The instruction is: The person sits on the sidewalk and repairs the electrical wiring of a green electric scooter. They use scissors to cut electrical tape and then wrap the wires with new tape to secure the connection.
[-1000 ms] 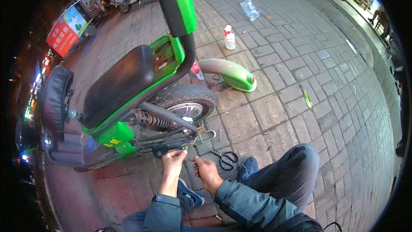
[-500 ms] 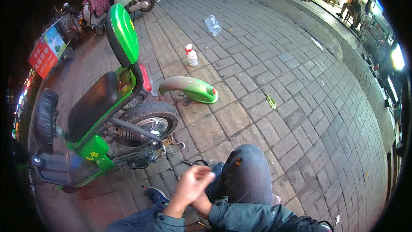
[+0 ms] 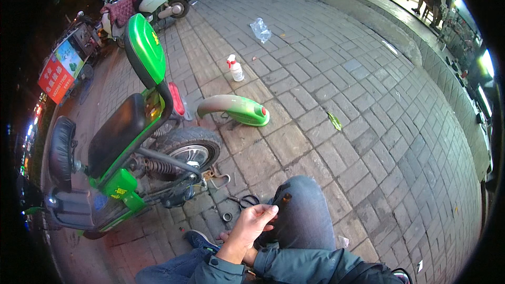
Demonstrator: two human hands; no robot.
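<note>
My left hand [image 3: 247, 232] is raised in front of my bent knee, its thumb and forefinger pressed together; anything pinched there is too small to make out. My right hand [image 3: 249, 256] crosses behind the left wrist, mostly hidden, with only some fingertips showing past it. On the paving just beyond lie black-handled scissors [image 3: 249, 200] and a small dark ring [image 3: 227, 216], like a tape roll. To the left stands a green electric scooter [image 3: 119, 184] with its rear wheel [image 3: 189, 152] exposed. A loose green rear fender [image 3: 239, 110] rests on the ground behind that wheel.
A white spray bottle [image 3: 235, 68] with a red trigger stands past the fender. Further off lies a crumpled clear plastic bag [image 3: 260, 30]. Other parked scooters [image 3: 165, 0] and a red sign [image 3: 57, 80] are at the far left. A person [image 3: 431, 2] sits by the shopfront, far right.
My left hand, blurred before, has moved slightly right and its fingers now show clearly. The dark ring and more of the scissors have come into sight.
</note>
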